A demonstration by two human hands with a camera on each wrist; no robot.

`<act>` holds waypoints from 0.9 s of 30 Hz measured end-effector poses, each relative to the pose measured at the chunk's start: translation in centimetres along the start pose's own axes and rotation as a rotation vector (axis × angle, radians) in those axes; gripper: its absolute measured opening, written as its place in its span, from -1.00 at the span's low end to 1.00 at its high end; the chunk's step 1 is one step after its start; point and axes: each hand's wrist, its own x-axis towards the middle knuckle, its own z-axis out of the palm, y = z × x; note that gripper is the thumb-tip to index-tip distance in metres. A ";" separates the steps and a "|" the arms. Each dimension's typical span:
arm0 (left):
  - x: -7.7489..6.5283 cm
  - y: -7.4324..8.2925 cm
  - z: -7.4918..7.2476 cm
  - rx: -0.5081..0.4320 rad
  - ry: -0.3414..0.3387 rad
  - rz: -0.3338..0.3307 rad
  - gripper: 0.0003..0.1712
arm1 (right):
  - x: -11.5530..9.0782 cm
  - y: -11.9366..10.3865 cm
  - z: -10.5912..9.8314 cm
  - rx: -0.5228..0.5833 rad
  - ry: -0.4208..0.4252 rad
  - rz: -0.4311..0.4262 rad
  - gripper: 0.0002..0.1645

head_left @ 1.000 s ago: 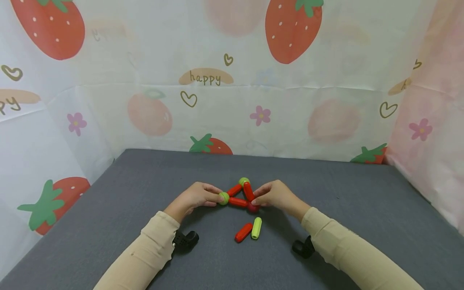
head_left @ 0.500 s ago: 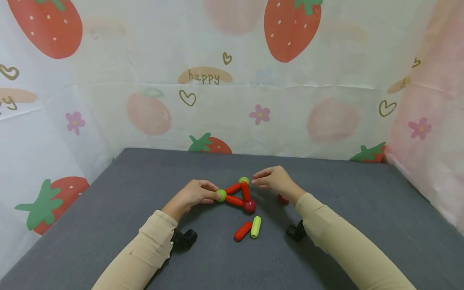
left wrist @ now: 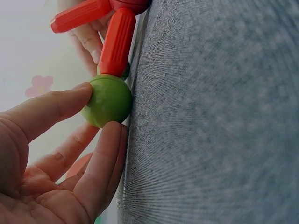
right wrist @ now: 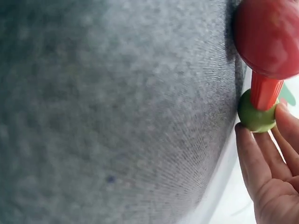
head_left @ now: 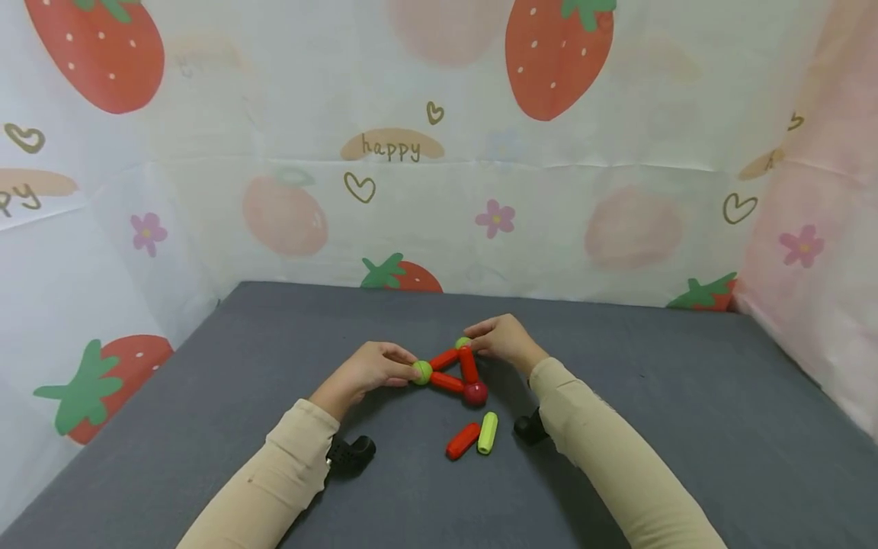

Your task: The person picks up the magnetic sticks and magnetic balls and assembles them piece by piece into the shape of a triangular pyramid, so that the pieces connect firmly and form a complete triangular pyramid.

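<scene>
A toy triangle of balls and rods lies on the grey table. My left hand (head_left: 368, 372) pinches its left green ball (left wrist: 110, 100) between thumb and fingers. At the far corner, my right hand (head_left: 504, 341) holds another green ball (right wrist: 257, 116) by thumb and fingertips. The near corner is a red ball (head_left: 475, 393). A front red rod (head_left: 447, 382) joins it to the left green ball; a back red rod (head_left: 443, 359) runs between the green balls. The right-hand red rod (left wrist: 81, 15) leaves the red ball tilted up, its other end looking free in the left wrist view.
A loose red rod (head_left: 463, 441) and a yellow-green rod (head_left: 488, 433) lie side by side in front of the triangle. Black wrist devices (head_left: 353, 455) sit under both forearms. A strawberry-print curtain (head_left: 411, 213) rises behind the grey table (head_left: 274, 320).
My right hand left the red ball corner, swung back and took hold of the far green ball. The second red ball seen by the right forearm is now hidden. My left hand keeps its grip.
</scene>
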 end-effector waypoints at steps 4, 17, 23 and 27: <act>0.0 0.1 0.0 -0.003 -0.001 -0.006 -0.61 | 0.0 0.1 -0.2 -0.031 0.002 0.000 -0.64; 0.1 0.1 0.0 -0.039 -0.012 0.002 -0.52 | -1.3 0.0 -0.8 -0.058 0.006 0.009 -0.63; 0.1 0.2 0.1 -0.046 0.017 -0.006 -0.58 | -1.1 0.4 -0.9 -0.077 -0.002 0.022 -0.61; 0.1 0.3 0.1 -0.044 0.027 -0.005 -0.58 | -1.2 0.3 -0.9 -0.089 0.015 0.039 -0.64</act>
